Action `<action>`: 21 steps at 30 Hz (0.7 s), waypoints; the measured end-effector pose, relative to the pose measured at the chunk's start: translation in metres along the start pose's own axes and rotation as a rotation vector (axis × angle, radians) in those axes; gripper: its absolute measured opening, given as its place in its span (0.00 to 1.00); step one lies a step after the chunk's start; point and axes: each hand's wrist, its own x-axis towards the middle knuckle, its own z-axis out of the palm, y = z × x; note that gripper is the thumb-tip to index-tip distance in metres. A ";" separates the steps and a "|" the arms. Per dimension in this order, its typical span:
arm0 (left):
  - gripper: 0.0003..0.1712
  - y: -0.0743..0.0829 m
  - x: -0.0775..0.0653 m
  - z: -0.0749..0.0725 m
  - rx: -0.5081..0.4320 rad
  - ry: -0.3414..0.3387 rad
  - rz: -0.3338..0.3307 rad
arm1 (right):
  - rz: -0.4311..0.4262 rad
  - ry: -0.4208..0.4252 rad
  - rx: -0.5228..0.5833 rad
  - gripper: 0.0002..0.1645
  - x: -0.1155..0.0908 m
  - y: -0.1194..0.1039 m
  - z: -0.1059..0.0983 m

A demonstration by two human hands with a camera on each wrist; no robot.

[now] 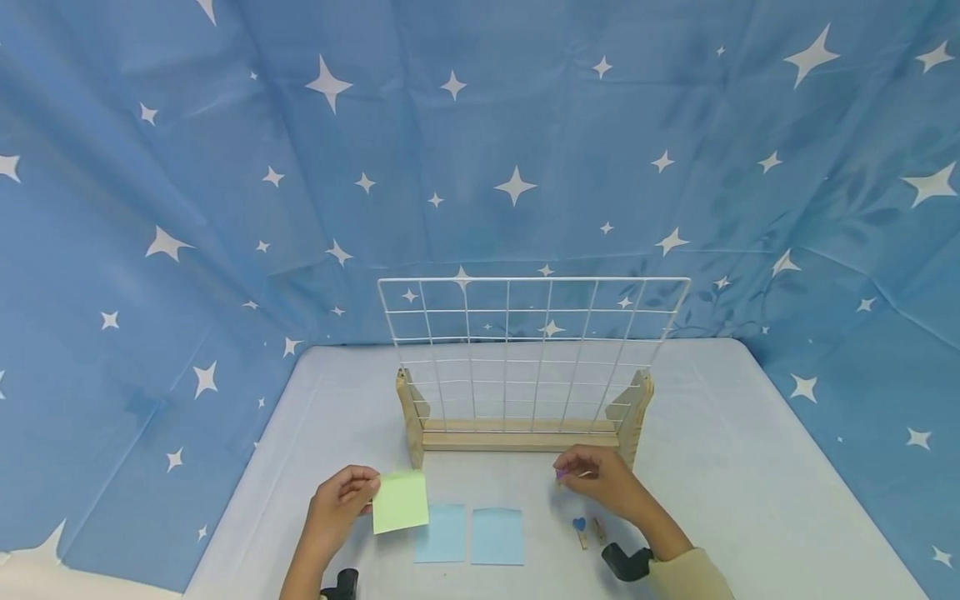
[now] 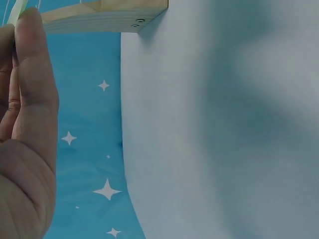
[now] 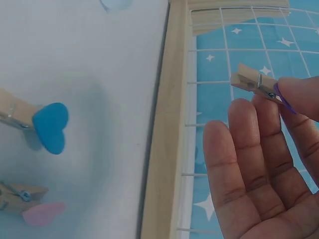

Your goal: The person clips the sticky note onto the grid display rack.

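Note:
Between thumb and fingers, my left hand (image 1: 339, 507) pinches a yellow-green sticky note (image 1: 401, 502) by its left edge, above the table. My right hand (image 1: 606, 483) pinches a small wooden clothespin (image 3: 256, 83) with a purple decoration (image 3: 284, 98), in front of the stand's right side. In the right wrist view its plain end points away from the thumb. Two blue sticky notes, a left one (image 1: 441, 533) and a right one (image 1: 498, 537), lie side by side on the table. Below my right hand lie a clothespin with a blue heart (image 1: 580, 530) and one with a pink heart (image 3: 44, 213).
A white wire grid (image 1: 528, 350) stands upright in a wooden base (image 1: 521, 442) behind both hands. White cloth covers the table (image 1: 337, 392). A blue curtain (image 1: 480, 133) with white stars hangs behind and at both sides.

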 end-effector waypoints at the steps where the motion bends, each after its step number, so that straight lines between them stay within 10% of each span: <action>1: 0.11 0.001 0.000 0.000 -0.003 -0.001 0.002 | -0.002 0.004 -0.005 0.09 0.000 -0.001 0.000; 21: 0.09 0.025 -0.005 0.001 0.004 0.025 0.062 | -0.045 0.026 -0.050 0.08 0.007 -0.031 -0.006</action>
